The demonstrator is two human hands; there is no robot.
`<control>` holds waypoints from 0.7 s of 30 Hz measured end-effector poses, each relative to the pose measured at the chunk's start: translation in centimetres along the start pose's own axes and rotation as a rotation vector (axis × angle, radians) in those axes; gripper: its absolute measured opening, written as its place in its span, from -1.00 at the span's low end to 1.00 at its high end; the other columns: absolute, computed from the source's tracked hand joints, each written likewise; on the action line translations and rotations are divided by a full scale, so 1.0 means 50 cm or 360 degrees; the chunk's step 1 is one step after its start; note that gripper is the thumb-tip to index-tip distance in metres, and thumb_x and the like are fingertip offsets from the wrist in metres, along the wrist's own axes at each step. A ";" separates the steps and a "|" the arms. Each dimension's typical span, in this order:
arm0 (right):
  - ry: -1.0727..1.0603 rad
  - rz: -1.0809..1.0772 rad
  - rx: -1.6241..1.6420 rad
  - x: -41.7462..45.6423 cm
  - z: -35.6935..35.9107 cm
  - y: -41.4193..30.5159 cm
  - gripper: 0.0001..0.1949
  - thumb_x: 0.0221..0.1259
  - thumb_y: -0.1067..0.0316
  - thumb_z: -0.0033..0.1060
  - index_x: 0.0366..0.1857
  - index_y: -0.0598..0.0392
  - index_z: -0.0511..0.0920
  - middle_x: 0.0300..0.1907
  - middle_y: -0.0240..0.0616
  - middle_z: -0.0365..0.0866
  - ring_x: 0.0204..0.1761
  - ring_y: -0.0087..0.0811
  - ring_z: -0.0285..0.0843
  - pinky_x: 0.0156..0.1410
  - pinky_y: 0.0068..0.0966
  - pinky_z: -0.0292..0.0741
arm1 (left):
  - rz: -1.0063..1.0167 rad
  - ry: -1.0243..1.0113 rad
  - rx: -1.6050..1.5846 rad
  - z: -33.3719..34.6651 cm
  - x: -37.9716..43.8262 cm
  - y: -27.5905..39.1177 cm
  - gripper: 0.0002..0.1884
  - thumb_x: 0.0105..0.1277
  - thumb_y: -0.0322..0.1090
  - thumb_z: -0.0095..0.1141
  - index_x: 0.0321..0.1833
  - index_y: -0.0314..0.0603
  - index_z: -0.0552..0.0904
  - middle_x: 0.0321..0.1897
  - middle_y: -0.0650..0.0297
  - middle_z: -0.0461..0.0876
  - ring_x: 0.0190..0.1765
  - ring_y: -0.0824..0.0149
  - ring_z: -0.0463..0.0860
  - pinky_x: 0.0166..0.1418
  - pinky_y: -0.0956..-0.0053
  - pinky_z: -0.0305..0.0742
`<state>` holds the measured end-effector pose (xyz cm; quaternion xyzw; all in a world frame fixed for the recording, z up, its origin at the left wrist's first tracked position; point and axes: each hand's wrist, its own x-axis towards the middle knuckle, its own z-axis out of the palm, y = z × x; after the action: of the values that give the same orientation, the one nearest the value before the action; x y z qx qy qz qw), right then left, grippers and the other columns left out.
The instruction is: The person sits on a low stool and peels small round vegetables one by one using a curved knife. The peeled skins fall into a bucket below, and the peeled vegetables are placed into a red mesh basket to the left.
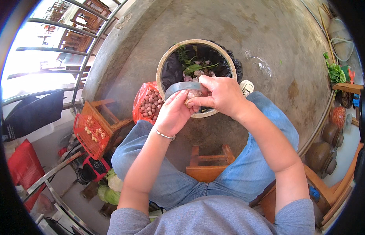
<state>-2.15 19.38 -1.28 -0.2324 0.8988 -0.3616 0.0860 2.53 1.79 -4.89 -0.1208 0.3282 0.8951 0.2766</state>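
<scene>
Both of my hands meet over the near rim of a round bin lined with a black plastic bag. My left hand pinches a small pinkish bulb, seemingly garlic. My right hand holds a knife with a broad grey blade; its reddish-brown handle is mostly hidden by the fingers. My right thumb presses near the bulb, and the blade passes behind my left fingertips. Inside the bin lie pale papery skins and green leaves.
Left of the bin, a red plastic bag holds many small round pinkish bulbs. A red basket with pale pieces rests on a wooden stool. Metal railings stand left. Lidded brown pots line the right side.
</scene>
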 end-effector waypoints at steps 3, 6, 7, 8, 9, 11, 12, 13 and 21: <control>0.0089 -0.0097 -0.0118 0.000 0.001 -0.002 -0.41 -0.12 -0.33 0.22 -0.60 0.10 0.38 -0.61 -0.24 0.50 -0.52 -0.19 0.53 -0.46 -0.33 0.40 | -0.0053 -0.0101 0.0005 -0.011 -0.004 -0.004 -0.71 0.45 -0.16 -0.21 -0.02 -0.19 0.48 -0.22 0.31 0.54 -0.22 0.45 0.47 -0.14 0.48 0.36; 0.0166 -0.0196 -0.0184 -0.001 -0.002 -0.006 -0.41 -0.12 -0.34 0.20 -0.60 0.09 0.37 -0.61 -0.24 0.49 -0.52 -0.19 0.53 -0.47 -0.33 0.41 | -0.0050 -0.0305 -0.0121 0.002 -0.005 0.003 -0.71 0.45 -0.15 -0.21 -0.04 -0.18 0.48 -0.31 0.36 0.51 -0.32 0.48 0.42 -0.26 0.53 0.29; 0.0187 -0.0233 -0.0205 -0.002 -0.003 -0.008 -0.42 -0.11 -0.33 0.19 -0.61 0.09 0.37 -0.62 -0.24 0.49 -0.52 -0.20 0.53 -0.48 -0.33 0.41 | -0.0029 -0.0243 -0.0141 0.008 -0.006 0.004 -0.72 0.45 -0.20 -0.22 -0.03 -0.22 0.48 -0.31 0.34 0.52 -0.33 0.48 0.42 -0.26 0.52 0.30; 0.0205 -0.0242 -0.0189 -0.002 -0.002 -0.008 -0.42 -0.11 -0.34 0.19 -0.61 0.09 0.37 -0.62 -0.24 0.49 -0.52 -0.20 0.53 -0.48 -0.33 0.42 | -0.0008 -0.0180 -0.0161 0.016 -0.009 0.003 -0.72 0.45 -0.24 -0.23 -0.02 -0.27 0.48 -0.32 0.33 0.53 -0.35 0.48 0.41 -0.26 0.52 0.31; 0.0223 -0.0250 -0.0173 -0.002 -0.002 -0.008 -0.42 -0.11 -0.34 0.18 -0.61 0.09 0.37 -0.62 -0.24 0.48 -0.53 -0.20 0.53 -0.48 -0.33 0.42 | 0.0014 -0.0118 -0.0180 0.021 -0.011 0.002 -0.73 0.45 -0.29 -0.23 -0.01 -0.32 0.48 -0.32 0.31 0.53 -0.36 0.48 0.41 -0.26 0.51 0.32; 0.0227 -0.0244 -0.0150 -0.003 0.001 -0.010 -0.41 -0.11 -0.34 0.17 -0.61 0.08 0.36 -0.63 -0.24 0.48 -0.53 -0.19 0.53 -0.48 -0.34 0.42 | 0.0036 -0.0154 -0.0198 0.019 -0.011 0.000 -0.75 0.45 -0.30 -0.23 -0.02 -0.28 0.47 -0.31 0.30 0.53 -0.35 0.48 0.42 -0.26 0.52 0.32; 0.0214 -0.0228 -0.0145 -0.004 0.004 -0.012 -0.41 -0.11 -0.35 0.16 -0.62 0.08 0.36 -0.63 -0.23 0.47 -0.53 -0.19 0.53 -0.48 -0.34 0.42 | 0.0045 -0.0174 -0.0207 0.023 -0.010 0.001 -0.77 0.45 -0.30 -0.22 -0.02 -0.26 0.46 -0.30 0.29 0.53 -0.34 0.48 0.42 -0.26 0.52 0.32; 0.0200 -0.0212 -0.0140 -0.005 0.006 -0.013 -0.41 -0.11 -0.35 0.16 -0.62 0.08 0.35 -0.63 -0.22 0.47 -0.53 -0.19 0.53 -0.48 -0.34 0.42 | 0.0079 -0.0075 -0.0182 0.030 -0.011 0.001 -0.79 0.44 -0.31 -0.22 -0.02 -0.24 0.44 -0.29 0.29 0.53 -0.34 0.47 0.43 -0.25 0.52 0.32; 0.0331 -0.0231 -0.0169 -0.009 0.022 -0.017 -0.42 -0.10 -0.34 0.14 -0.66 0.07 0.34 -0.69 -0.23 0.42 -0.61 -0.19 0.50 -0.55 -0.35 0.39 | 0.0218 0.0060 -0.0015 0.051 -0.017 0.008 -0.86 0.42 -0.36 -0.21 -0.04 -0.13 0.37 -0.33 0.34 0.49 -0.36 0.51 0.41 -0.29 0.56 0.30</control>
<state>-1.08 18.38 -1.51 -0.2622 0.9017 -0.3407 -0.0464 2.89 2.88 -2.42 -0.1163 0.3367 0.9110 0.2079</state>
